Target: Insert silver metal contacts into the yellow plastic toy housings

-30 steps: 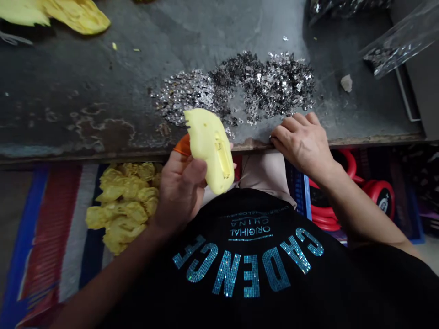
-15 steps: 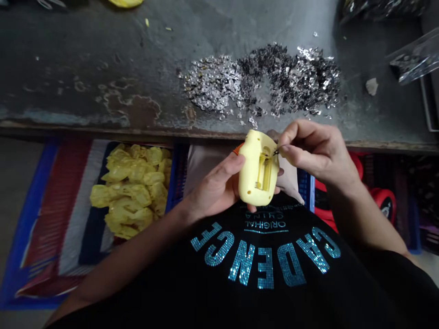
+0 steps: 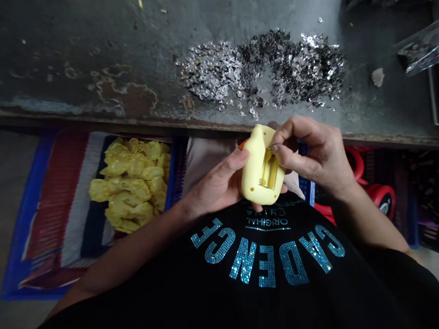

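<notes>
My left hand (image 3: 216,185) is wrapped around a pale yellow plastic toy body (image 3: 258,171), held over my lap with its open slot facing up. My right hand (image 3: 310,153) pinches a tiny metal piece, too small to name, and presses its fingertips into the slot at the top of the yellow body. A bit of orange plastic shows behind the body. On the dark worn table (image 3: 85,68) just beyond my hands lies a wide pile of small shiny metal parts (image 3: 264,68).
A striped woven bag (image 3: 51,214) under the table's left side holds several yellow plastic shells (image 3: 133,183). Red round items (image 3: 375,194) sit in a crate at lower right. A clear bag of metal parts (image 3: 416,50) and a pale scrap (image 3: 377,76) lie at the table's right.
My right hand left the table edge with a small metal piece and came to the yellow body. My left hand turned the body slot-up and lowered it toward my lap.
</notes>
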The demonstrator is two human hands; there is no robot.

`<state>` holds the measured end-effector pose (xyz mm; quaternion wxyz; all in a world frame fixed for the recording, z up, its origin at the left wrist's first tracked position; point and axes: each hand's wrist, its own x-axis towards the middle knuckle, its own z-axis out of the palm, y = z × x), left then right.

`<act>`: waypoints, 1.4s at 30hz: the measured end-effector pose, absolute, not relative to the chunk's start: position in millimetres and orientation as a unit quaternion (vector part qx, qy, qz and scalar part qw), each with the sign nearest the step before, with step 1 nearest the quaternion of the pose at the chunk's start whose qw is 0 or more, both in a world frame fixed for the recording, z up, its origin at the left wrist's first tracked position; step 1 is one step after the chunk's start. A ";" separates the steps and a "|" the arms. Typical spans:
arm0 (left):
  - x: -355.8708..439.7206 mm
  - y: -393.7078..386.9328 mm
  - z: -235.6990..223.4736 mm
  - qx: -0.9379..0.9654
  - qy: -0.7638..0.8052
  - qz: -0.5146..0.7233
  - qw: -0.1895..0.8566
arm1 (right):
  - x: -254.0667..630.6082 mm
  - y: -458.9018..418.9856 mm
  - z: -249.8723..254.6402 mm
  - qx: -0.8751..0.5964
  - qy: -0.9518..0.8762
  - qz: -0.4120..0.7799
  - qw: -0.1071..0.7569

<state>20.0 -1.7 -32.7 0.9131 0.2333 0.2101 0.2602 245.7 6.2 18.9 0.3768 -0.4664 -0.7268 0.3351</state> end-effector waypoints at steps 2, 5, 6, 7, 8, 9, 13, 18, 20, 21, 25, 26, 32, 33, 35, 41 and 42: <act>21.2 -2.9 -30.1 0.230 0.233 0.261 0.908 | 245.3 2.6 19.4 -0.479 -0.750 0.275 0.364; 22.3 -3.7 -30.0 0.236 0.241 0.260 0.905 | 244.9 -3.5 18.3 -0.485 -0.778 0.202 0.345; 22.5 -3.7 -30.9 0.239 0.242 0.258 0.904 | 244.8 -5.4 17.5 -0.487 -0.784 0.183 0.339; 22.7 -3.5 -31.9 0.243 0.241 0.255 0.904 | 244.6 -7.1 16.5 -0.490 -0.788 0.166 0.333; 22.8 -3.3 -32.8 0.246 0.241 0.253 0.904 | 244.4 -8.7 15.6 -0.494 -0.791 0.152 0.327; 23.0 -3.1 -33.5 0.248 0.240 0.250 0.905 | 244.3 -10.0 14.6 -0.501 -0.791 0.141 0.322; 23.7 -2.8 -33.7 0.239 0.240 0.246 0.908 | 245.7 -14.2 12.6 -0.521 -0.781 0.127 0.321; 23.5 -3.2 -31.2 0.229 0.240 0.247 0.910 | 252.5 -20.4 15.7 -0.515 -0.775 0.117 0.347; 23.3 -3.2 -30.9 0.230 0.234 0.243 0.913 | 256.0 -20.6 17.4 -0.524 -0.772 0.123 0.338; 23.4 -3.3 -30.9 0.232 0.231 0.241 0.914 | 257.9 -19.2 17.9 -0.524 -0.770 0.138 0.336; 25.9 -5.4 -29.9 0.257 0.236 0.262 0.900 | 265.6 -4.7 17.0 -0.471 -0.772 0.235 0.357; 26.7 -6.4 -29.1 0.265 0.245 0.276 0.891 | 267.2 -0.1 16.2 -0.460 -0.772 0.258 0.354; 28.2 -12.7 -25.3 0.310 0.320 0.343 0.827 | 267.5 11.8 12.7 -0.457 -0.765 0.320 0.321; 27.7 -13.5 -25.8 0.321 0.325 0.347 0.819 | 265.9 10.7 12.2 -0.458 -0.766 0.316 0.321; 26.1 -15.1 -27.6 0.342 0.329 0.352 0.807 | 261.8 6.6 10.4 -0.462 -0.770 0.300 0.322; 16.8 -21.0 -26.2 0.423 0.325 0.350 0.770 | 251.0 -8.2 -9.8 -0.470 -0.753 0.226 0.402; 15.0 -21.9 -24.9 0.439 0.338 0.346 0.758 | 249.7 -9.7 -14.2 -0.470 -0.743 0.216 0.425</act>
